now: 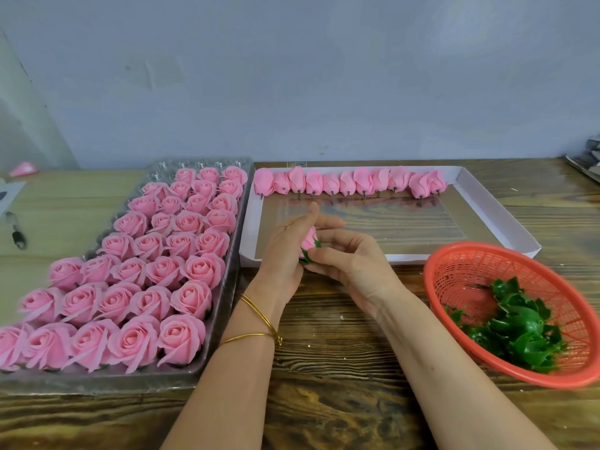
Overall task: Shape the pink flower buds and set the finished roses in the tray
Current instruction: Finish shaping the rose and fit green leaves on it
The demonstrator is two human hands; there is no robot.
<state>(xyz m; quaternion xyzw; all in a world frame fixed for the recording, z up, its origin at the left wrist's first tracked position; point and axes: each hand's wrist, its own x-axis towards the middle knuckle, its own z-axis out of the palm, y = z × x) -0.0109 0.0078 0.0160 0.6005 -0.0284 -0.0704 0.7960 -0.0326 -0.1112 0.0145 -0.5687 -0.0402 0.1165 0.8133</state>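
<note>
Forearms [454, 368] foremost, pink bud [309, 238] pinched between left hand [284, 254] and right hand [352, 266] fingers [329, 237]

Left hand [285, 251] upright at centre, thumb pointing straight up, fingers stretched across behind a pink bud [309, 239], right hand [352, 266] pressed close against it, thumb and curled fingers pinching the bud's green base, hands touching

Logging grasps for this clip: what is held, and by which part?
A pink bud, in both hands: the left hand wraps its petals, and the right hand pinches its green base.
</note>
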